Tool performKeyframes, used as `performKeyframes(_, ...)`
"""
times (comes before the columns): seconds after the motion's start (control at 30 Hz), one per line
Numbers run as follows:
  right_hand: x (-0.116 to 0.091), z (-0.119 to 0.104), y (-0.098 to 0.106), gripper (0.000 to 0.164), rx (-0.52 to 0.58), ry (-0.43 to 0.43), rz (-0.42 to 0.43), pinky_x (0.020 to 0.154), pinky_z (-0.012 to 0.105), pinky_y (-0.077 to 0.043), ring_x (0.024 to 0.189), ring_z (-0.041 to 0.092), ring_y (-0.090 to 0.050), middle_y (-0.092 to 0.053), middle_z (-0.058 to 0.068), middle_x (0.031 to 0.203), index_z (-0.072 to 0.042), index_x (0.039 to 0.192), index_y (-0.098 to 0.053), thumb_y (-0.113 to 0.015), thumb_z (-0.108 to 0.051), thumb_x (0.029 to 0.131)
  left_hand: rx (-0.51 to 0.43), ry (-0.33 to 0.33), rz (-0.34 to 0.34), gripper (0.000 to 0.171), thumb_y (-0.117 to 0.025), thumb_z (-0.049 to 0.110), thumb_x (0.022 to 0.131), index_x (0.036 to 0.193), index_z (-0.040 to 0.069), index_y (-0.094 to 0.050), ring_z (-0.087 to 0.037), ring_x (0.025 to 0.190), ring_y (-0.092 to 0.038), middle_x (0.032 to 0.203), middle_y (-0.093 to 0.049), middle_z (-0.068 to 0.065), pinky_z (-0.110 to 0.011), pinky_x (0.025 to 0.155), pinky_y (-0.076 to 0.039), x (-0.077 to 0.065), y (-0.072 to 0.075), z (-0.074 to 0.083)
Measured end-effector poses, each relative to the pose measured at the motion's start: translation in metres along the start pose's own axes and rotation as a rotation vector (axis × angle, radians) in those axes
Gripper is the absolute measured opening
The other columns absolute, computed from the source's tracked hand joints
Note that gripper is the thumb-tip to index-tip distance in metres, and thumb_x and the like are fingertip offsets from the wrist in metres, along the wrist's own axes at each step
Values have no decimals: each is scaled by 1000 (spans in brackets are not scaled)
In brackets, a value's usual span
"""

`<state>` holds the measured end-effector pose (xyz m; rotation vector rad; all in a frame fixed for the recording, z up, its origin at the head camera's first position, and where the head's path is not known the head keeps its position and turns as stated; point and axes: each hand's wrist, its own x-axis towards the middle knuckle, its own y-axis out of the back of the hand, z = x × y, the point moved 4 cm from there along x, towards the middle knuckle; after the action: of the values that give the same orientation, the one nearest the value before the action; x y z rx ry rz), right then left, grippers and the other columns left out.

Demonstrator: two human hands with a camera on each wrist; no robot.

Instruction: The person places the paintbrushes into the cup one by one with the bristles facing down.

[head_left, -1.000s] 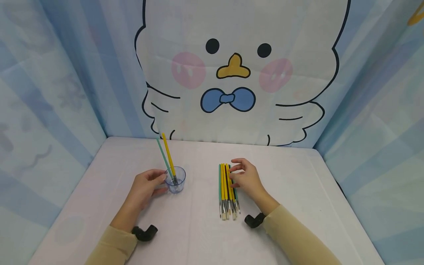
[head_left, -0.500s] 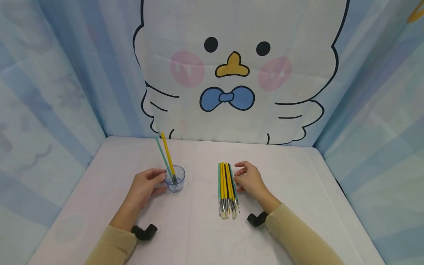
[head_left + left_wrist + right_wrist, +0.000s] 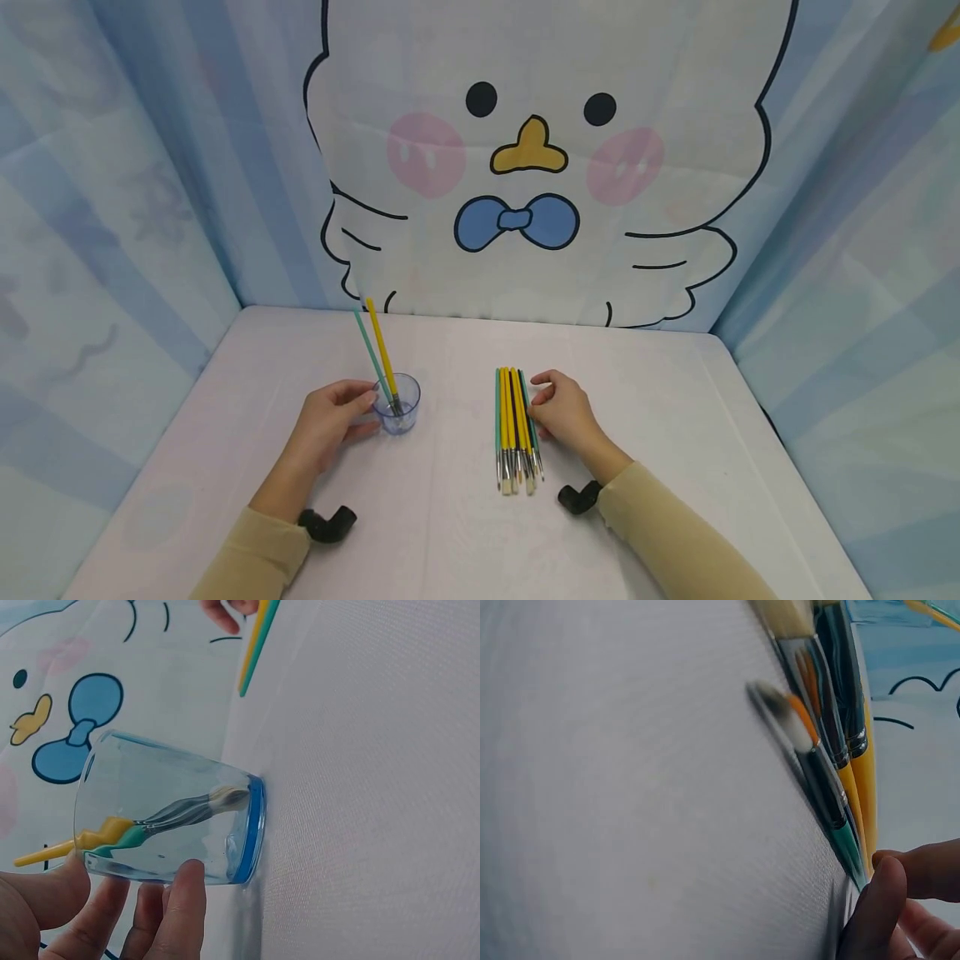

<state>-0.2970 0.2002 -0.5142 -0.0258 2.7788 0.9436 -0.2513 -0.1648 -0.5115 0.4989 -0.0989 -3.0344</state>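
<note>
On the left of the table, in the head view, my left hand (image 3: 327,421) holds a clear bluish plastic cup (image 3: 406,422) by its near-left side. Its thumb is at the rim and its fingers lie along the wall in the left wrist view. Two paintbrushes lean inside the cup, one with a yellow handle (image 3: 380,346) and one green (image 3: 366,340), bristles down. My right hand (image 3: 564,410) is at the right edge of a row of paintbrushes (image 3: 508,417). In the right wrist view, its thumb and index finger pinch the outermost green-handled paintbrush (image 3: 846,850), which lies beside yellow-handled ones.
A white-covered table (image 3: 450,533) lies under everything. The row's handles point to the far side and its bristles toward me. Behind the table hangs a curtain (image 3: 525,275) with a cartoon character, and blue striped curtains flank both sides. Black wrist cameras (image 3: 328,527) sit at both sleeves.
My right hand has drawn back from over the row to its right edge, and its thumb and index finger have closed on the outer green brush. My left hand and the cup have stayed put.
</note>
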Motion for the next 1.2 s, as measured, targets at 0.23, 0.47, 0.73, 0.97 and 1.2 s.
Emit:
performKeyframes(0.23,3,3,-2,48,-38,36,1,48,24,-56,52,16,-57,-64,7,91,-8,134,-64,-79,0,89,8,2,5,37,-66,16,109,143,2,-63,-22,116,-66,136,-62,-17,-30,91,-69,0,0,0)
performKeyframes(0.47,5,2,-2,45,-99,28,22,51,24,-54,56,16,-58,-65,6,89,-7,131,-65,-78,0,89,10,4,4,38,-67,18,108,143,3,-64,-22,117,-66,136,-62,-16,-30,91,-69,0,-1,0)
performKeyframes(0.73,6,-3,-2,42,-206,-27,35,53,22,-50,59,16,-58,-65,3,84,-9,128,-66,-75,-3,87,6,-4,-3,38,-66,16,108,144,2,-63,-22,116,-67,136,-63,-16,-30,91,-69,0,0,0)
performKeyframes(0.97,9,-10,-3,42,-290,-44,43,56,26,-46,64,20,-60,-65,5,78,-7,127,-68,-70,-5,85,2,-4,-8,39,-67,16,108,144,2,-63,-21,115,-66,135,-62,-17,-30,91,-69,1,-1,0)
performKeyframes(1.2,9,-14,-4,39,-358,-41,38,61,27,-47,74,21,-61,-66,6,87,-7,125,-69,-71,-6,86,8,-1,-4,38,-66,15,108,144,2,-63,-21,115,-67,136,-62,-17,-30,91,-69,0,0,0)
